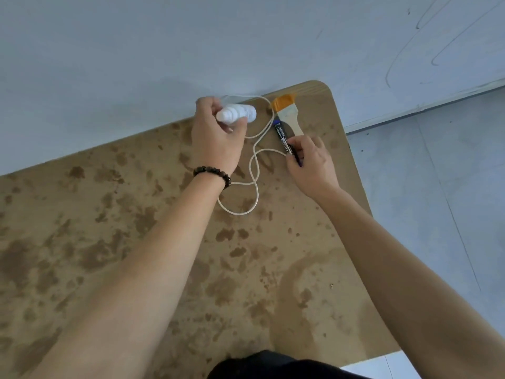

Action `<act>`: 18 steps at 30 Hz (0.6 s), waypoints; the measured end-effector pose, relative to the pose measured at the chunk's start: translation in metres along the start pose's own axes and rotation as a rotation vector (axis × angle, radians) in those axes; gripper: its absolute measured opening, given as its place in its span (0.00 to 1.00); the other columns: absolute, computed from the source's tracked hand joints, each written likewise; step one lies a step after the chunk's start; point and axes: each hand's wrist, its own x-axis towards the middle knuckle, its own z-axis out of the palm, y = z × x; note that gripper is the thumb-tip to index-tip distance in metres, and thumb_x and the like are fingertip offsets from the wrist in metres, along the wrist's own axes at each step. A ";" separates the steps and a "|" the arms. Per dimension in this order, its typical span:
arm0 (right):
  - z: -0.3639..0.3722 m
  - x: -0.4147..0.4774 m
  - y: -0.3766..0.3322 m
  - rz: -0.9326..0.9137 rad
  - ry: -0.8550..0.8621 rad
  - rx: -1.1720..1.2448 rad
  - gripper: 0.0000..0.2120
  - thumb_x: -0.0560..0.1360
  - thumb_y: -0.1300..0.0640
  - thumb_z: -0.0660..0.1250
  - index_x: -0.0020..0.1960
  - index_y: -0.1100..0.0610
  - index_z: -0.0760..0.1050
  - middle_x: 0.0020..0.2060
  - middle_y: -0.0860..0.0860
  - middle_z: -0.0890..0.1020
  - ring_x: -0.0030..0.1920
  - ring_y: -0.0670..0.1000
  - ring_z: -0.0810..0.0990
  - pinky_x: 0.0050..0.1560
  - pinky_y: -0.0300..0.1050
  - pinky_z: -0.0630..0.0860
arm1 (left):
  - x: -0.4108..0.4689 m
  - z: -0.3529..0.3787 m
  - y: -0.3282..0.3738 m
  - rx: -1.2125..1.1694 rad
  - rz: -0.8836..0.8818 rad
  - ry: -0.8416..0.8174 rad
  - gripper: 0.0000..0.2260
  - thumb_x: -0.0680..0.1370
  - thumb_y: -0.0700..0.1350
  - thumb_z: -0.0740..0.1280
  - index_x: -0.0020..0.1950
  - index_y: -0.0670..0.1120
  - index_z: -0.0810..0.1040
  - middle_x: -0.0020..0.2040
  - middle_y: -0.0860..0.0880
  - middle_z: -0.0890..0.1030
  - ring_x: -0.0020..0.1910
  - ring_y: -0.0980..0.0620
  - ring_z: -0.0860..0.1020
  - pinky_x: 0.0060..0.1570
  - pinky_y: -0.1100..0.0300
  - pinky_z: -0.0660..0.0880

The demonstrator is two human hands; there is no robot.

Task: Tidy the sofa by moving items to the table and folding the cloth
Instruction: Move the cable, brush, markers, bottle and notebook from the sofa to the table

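Note:
My left hand (216, 138) grips a small white ribbed object (236, 113) at the far edge of the brown stained table (123, 242). A cream cord (255, 184) lies looped on the table between my hands. My right hand (310, 162) is closed on the lower end of a black marker (282, 136), whose blue-capped tip points away from me. Beside the marker lies a paintbrush (288, 113) with a pale wooden handle and orange bristles, near the table's far right corner. No sofa or cloth is in view.
A pale grey wall (191, 45) rises right behind the table's far edge. Grey tiled floor (437, 187) lies to the right of the table. A dark beaded bracelet (213, 173) is on my left wrist.

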 end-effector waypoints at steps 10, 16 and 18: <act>0.001 0.011 0.006 -0.003 0.085 -0.089 0.14 0.79 0.54 0.65 0.63 0.49 0.74 0.57 0.48 0.76 0.55 0.51 0.76 0.47 0.45 0.74 | 0.032 0.019 0.019 0.046 0.158 -0.021 0.16 0.75 0.47 0.70 0.60 0.45 0.75 0.53 0.56 0.79 0.51 0.57 0.77 0.45 0.71 0.71; -0.001 0.009 0.007 -0.007 0.097 -0.223 0.16 0.80 0.51 0.63 0.67 0.49 0.73 0.59 0.50 0.75 0.61 0.53 0.72 0.45 0.43 0.69 | 0.025 0.018 0.008 -0.060 0.117 -0.015 0.17 0.76 0.44 0.70 0.62 0.42 0.73 0.57 0.51 0.79 0.54 0.55 0.78 0.42 0.81 0.68; -0.003 0.007 0.008 0.027 0.086 -0.219 0.17 0.80 0.50 0.62 0.68 0.49 0.74 0.59 0.51 0.75 0.62 0.54 0.72 0.46 0.44 0.70 | 0.025 0.015 0.010 -0.017 0.130 -0.073 0.17 0.75 0.46 0.69 0.62 0.43 0.72 0.55 0.55 0.78 0.53 0.57 0.77 0.44 0.80 0.68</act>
